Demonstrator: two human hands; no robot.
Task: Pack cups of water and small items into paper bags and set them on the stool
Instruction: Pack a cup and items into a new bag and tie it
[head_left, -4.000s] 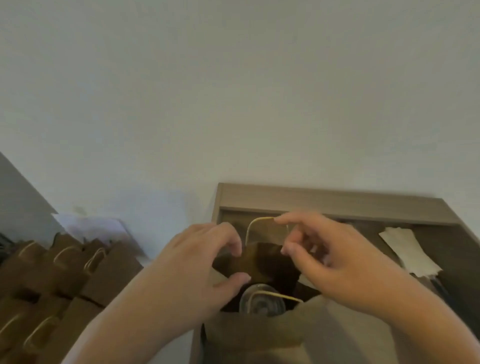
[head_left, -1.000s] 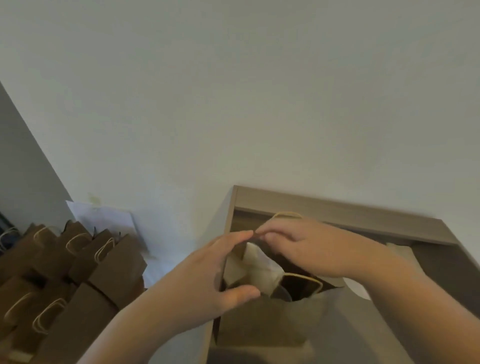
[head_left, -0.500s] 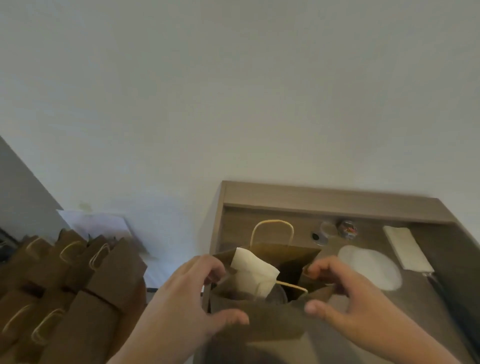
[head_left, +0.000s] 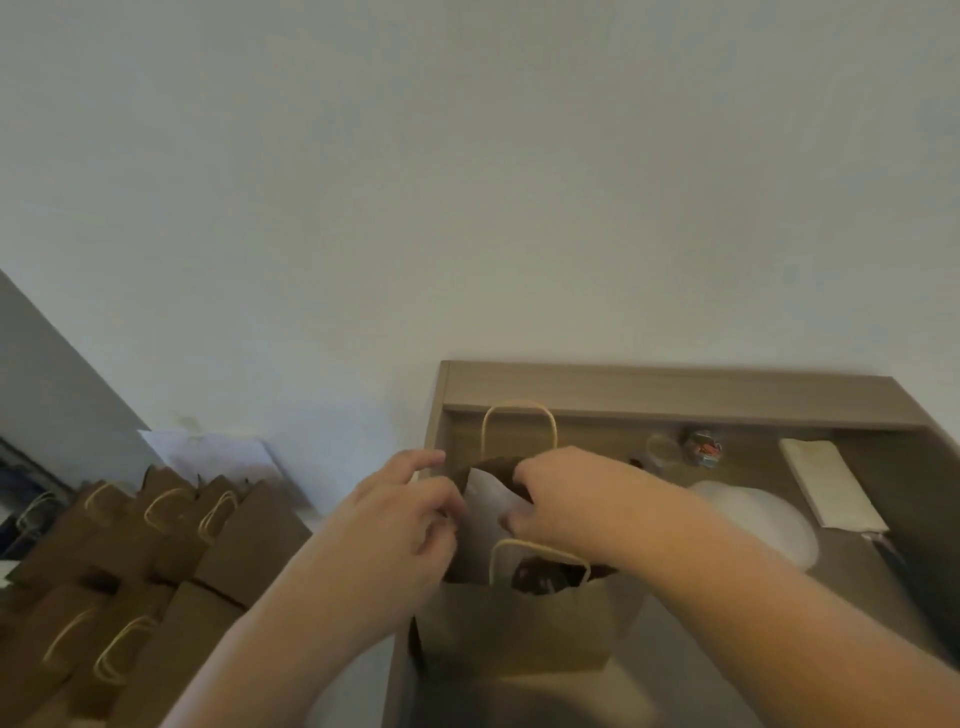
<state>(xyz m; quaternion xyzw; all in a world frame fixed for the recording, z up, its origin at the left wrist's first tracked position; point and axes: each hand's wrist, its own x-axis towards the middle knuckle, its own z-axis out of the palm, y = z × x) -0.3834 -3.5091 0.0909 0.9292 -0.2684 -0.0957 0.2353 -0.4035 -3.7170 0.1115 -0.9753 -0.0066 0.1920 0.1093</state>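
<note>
One paper bag (head_left: 511, 618) stands upright, mouth upward.

One head-worn view looks forward and down, close over the paper bag (head_left: 519, 623).

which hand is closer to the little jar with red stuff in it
Right. The right hand is at the mouth of the paper bag, left of the jar; the left hand is at the bag's left edge, farther off.
</note>
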